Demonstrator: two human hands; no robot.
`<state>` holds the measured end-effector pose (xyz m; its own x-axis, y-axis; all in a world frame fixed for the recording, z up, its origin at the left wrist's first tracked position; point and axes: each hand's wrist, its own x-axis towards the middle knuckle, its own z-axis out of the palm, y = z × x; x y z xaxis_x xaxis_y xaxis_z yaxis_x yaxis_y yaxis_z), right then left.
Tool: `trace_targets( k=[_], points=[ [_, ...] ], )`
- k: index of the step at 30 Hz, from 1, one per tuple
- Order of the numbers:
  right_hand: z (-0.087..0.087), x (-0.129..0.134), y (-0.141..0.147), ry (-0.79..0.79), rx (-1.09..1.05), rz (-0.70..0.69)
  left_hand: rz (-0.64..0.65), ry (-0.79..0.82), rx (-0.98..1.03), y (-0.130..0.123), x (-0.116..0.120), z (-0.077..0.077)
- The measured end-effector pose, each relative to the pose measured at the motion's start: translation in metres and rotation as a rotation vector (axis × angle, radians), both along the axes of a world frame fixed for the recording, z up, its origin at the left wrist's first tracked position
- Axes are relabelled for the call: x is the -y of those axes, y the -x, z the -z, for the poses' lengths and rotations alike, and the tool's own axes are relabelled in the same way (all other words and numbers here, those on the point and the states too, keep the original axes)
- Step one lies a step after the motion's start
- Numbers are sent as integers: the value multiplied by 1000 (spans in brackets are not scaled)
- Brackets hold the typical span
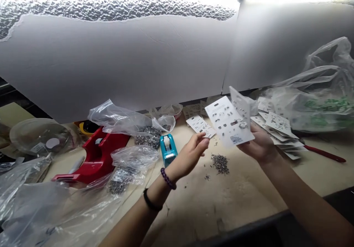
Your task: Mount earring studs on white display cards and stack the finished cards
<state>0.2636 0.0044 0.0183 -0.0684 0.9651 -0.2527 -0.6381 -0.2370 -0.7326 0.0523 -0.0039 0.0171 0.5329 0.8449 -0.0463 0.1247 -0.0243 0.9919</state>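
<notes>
My right hand (260, 145) grips white earring cards by their lower right edge. The front earring card (225, 119) faces me, with rows of small earrings and a printed label at its bottom. Another white card (241, 105) stands at an angle behind it. My left hand (192, 153) is left of the cards and apart from them, fingers stretched out and nothing visible in them. Just beyond its fingertips a further earring card (198, 124) lies on the table. Below the held cards is a small pile of metal earring pieces (220, 164), with a few loose ones around it.
Left of my left hand stand a teal tape dispenser (168, 149) and a larger red tape dispenser (95, 162). Clear plastic bags (35, 210) cover the left side. At right are stacked earring cards (279, 127), a red-handled tool (326, 154) and a bulky plastic bag (312, 103).
</notes>
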Motion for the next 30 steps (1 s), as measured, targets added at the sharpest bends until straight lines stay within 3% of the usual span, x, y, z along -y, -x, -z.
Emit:
trace_targets(
  k=[3, 8, 12, 17, 22, 30],
  points=[
    [-1, 6, 7, 13, -26, -55, -16, 112, 185, -28, -7, -10],
    [4, 8, 1, 46, -93, 17, -240, 22, 286, -47, -5, -15],
    [8, 10, -5, 43, -104, 29, -226, 1, 276, -48, -1, -19],
    [15, 16, -8, -77, -122, 89, -284, -127, 163, -54, 0, -20],
    [24, 19, -12, -222, 34, 197, -276, -320, 47, -61, 3, -18],
    [32, 20, -29, -362, 202, 213, -185, -342, 44, -60, 0, -7]
  ],
)
